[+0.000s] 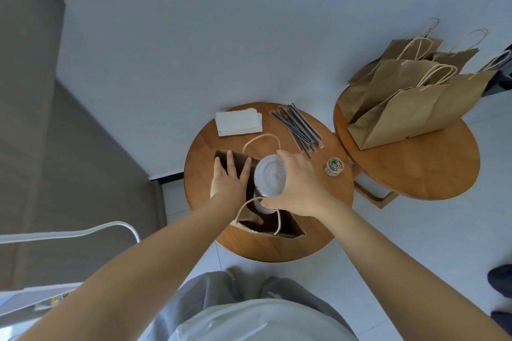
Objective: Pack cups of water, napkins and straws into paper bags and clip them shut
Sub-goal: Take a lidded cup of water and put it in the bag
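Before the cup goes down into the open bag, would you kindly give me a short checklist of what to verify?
1. Right hand grips the cup: ok.
2. Cup's lid on: ok.
3. Left hand holds the bag open: ok.
4. Cup over the bag's mouth: ok.
5. Bag's inside free of other items: cannot tell.
6. Napkins, straws and clip jar on the table: ok.
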Demonstrator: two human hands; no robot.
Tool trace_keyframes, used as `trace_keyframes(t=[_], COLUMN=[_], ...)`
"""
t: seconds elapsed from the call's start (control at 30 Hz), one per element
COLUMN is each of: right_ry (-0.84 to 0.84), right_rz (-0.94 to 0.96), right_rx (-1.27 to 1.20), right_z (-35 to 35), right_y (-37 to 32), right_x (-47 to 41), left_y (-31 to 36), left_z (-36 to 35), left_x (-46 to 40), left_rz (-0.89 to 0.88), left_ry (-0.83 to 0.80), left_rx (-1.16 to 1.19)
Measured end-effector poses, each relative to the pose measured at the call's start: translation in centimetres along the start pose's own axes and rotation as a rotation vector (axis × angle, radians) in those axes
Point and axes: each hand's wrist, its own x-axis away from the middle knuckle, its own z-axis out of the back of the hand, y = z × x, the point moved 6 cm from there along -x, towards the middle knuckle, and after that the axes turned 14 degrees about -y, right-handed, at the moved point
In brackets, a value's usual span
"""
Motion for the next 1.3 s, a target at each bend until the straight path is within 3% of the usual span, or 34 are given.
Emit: trace_keyframes(t=[0.13, 0.4, 0.67, 0.8, 1.03, 1.3], right_ry=[0.005, 0.003, 0.019, -0.107, -0.368, -0.414], right_rz=[-0.115, -0.065, 0.132, 0.042, -0.287, -0.414], right_rx=[-0.123, -0.166, 0.498, 0.526, 0.513, 0.545], right_z=[-0.8, 0.2, -3.9, -6.0, -8.5, -11.4], right_y=[2.4, 3.5, -0.6, -1.0, 2.5, 4.5], right_x=[-1.0, -1.0, -1.3, -3.6, -7.6, -9.7], left_y=[-0.6, -0.9, -1.4, -0.9, -0.9, -0.1], left_z=[-0.3, -1.1, -0.7, -1.0, -1.2, -2.1], left_x=[0.2, 0.3, 0.3, 0.4, 0.7, 1.1], left_rz=[-0.020, -0.041, 0.009, 0.002, -0.014, -0.032], left_ry=[-0.035, -0.032, -0.052, -0.044, -0.023, -0.138], left_rx=[0.014, -0.025, -0.011, -0.052, -0.059, -0.072])
